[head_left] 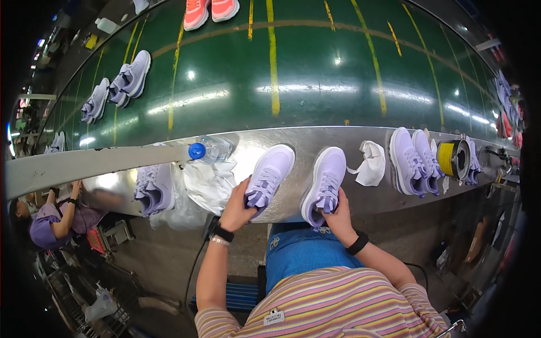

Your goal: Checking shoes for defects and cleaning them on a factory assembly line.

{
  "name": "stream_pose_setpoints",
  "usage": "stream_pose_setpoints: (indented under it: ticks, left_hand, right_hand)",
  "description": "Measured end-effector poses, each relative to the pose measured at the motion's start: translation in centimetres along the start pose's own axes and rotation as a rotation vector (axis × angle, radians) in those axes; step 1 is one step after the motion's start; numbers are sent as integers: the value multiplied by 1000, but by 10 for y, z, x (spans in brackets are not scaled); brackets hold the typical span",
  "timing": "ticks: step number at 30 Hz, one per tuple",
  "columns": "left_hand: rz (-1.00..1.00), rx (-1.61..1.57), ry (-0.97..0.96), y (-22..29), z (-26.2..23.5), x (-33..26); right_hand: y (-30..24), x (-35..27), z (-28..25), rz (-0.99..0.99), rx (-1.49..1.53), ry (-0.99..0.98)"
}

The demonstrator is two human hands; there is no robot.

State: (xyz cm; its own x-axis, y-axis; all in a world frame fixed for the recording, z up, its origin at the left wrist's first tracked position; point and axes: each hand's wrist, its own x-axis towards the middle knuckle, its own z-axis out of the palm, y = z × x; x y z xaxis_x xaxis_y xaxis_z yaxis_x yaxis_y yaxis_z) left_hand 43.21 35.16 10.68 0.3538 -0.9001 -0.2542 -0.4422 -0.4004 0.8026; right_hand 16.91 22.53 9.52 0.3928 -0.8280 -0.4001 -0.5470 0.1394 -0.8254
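Note:
A lavender sneaker point(273, 171) stands over the metal ledge point(300, 141) with its toe pointing away from me. My left hand point(234, 209) is closed round its heel and collar. Beside it, a matching lavender sneaker point(329, 176) points the same way, and the fingers of my right hand point(339, 217) grip its heel end. The two shoes are apart, laces upward, with darker purple at the collars. Whether their soles touch the ledge cannot be made out.
Beyond the ledge lies a green conveyor belt point(315, 62) carrying lavender sneakers point(132, 75) and coral sneakers point(209, 12). At left are a blue-capped bottle point(217, 150), white cloth point(209, 183) and a pale bar point(101, 165); at right, crumpled paper point(370, 164), sneakers point(407, 160) and a yellow roll point(447, 159).

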Motion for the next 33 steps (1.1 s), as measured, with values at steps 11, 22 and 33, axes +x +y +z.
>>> stream_pose_setpoints:
  ticks: [11,22,33]
  left_hand:
    - [-590,-1046,-182,48,13,9]
    - [-585,-1147,-155,80,28,29]
    - [-593,-1220,-58,80,36,44]
  right_hand:
    - [-19,2,-45,349,865,-158]
    - [-28,38,-59,331,1004,-247]
    - [-32,70,-74,338,821,-346]
